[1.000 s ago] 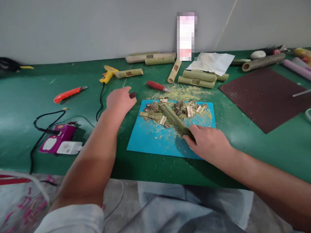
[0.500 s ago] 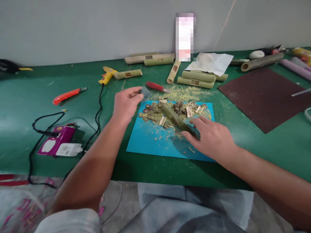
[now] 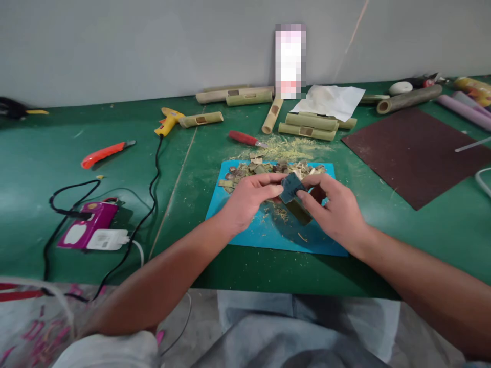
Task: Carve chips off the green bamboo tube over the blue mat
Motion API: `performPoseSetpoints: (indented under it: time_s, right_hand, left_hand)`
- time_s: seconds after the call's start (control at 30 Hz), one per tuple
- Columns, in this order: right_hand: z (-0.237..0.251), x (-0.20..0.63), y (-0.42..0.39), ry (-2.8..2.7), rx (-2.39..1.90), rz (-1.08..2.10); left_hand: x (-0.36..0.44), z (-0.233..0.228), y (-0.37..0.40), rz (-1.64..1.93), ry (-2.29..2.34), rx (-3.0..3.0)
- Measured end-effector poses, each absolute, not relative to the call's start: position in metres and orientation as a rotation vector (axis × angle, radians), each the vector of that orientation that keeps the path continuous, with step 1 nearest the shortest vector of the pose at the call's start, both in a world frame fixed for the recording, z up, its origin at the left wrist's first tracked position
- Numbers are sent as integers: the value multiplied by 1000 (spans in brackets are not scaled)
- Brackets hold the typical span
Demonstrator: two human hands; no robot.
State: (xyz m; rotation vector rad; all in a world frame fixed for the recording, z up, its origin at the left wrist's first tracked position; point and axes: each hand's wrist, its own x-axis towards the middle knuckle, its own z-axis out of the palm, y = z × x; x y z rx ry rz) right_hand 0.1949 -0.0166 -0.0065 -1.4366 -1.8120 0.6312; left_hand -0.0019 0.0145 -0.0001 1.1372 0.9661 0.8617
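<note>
Bamboo tube (image 3: 299, 211), partly hidden, sits over the blue sheet (image 3: 268, 232). Left hand (image 3: 250, 202) and right hand (image 3: 337, 205) together pinch a dark square (image 3: 291, 187) above it. Openings in the tubes behind (image 3: 324, 135) look already cut; this one's progress is hidden.

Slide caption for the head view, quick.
Left hand and right hand hold a small dark square over a chip-strewn blue sheet.
</note>
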Motion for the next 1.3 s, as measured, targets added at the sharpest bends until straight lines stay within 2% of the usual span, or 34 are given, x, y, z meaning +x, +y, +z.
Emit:
performPoseSetpoints:
  time_s: [0.2, 0.37, 0.8, 0.93, 1.1, 1.3]
  right_hand:
    - [-5, 192, -13, -1543, -1434, 908]
    - [-3, 192, -15, -1535, -1361, 860]
    - [-3, 195, -22, -1526, -1098, 890]
    - [-1, 194, -23, -1610, -991, 892]
    - [2, 193, -23, -1662, -966, 751]
    - [-1, 194, -23, -1592, -1030, 734]
  left_hand:
    - [-1, -1, 12, 949, 1053, 1330]
    - [-3, 3, 8, 1168, 1138, 1775]
    - [-9, 1, -5, 1275, 996, 2191]
    - [-10, 2, -5, 1292, 1066, 2233]
    - [-11, 2, -4, 1319, 1038, 2275]
    - [-2, 0, -6, 1260, 968, 1848]
